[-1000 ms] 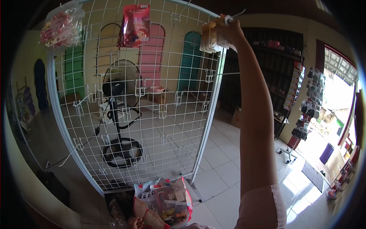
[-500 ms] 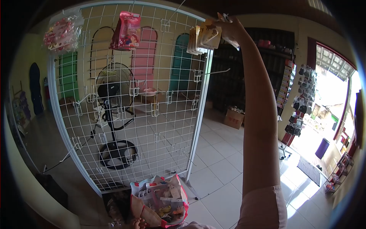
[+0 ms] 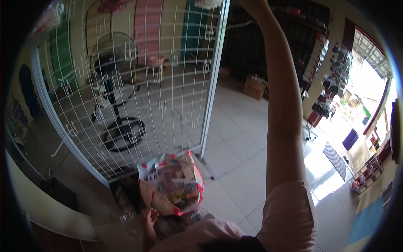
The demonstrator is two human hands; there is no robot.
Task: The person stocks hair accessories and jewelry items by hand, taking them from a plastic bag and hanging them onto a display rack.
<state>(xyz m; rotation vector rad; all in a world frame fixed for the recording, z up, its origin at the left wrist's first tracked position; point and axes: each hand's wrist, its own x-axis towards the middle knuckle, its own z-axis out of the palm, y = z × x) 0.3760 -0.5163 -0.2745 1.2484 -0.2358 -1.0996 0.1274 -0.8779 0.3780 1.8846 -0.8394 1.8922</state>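
left hand (image 3: 147, 217) gripping the bottom of a crinkly red-edged plastic bag (image 3: 172, 189), shiny packets inside, white wire grid panel (image 3: 126, 84) behind, right arm (image 3: 281, 105) straight up, right hand out of frame so can't tell its grip

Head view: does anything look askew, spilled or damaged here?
Nothing stands out. The rack stands upright, the bag of packets is open but nothing lies spilled, and the left hand is at its lower edge. The right hand is out of frame above.
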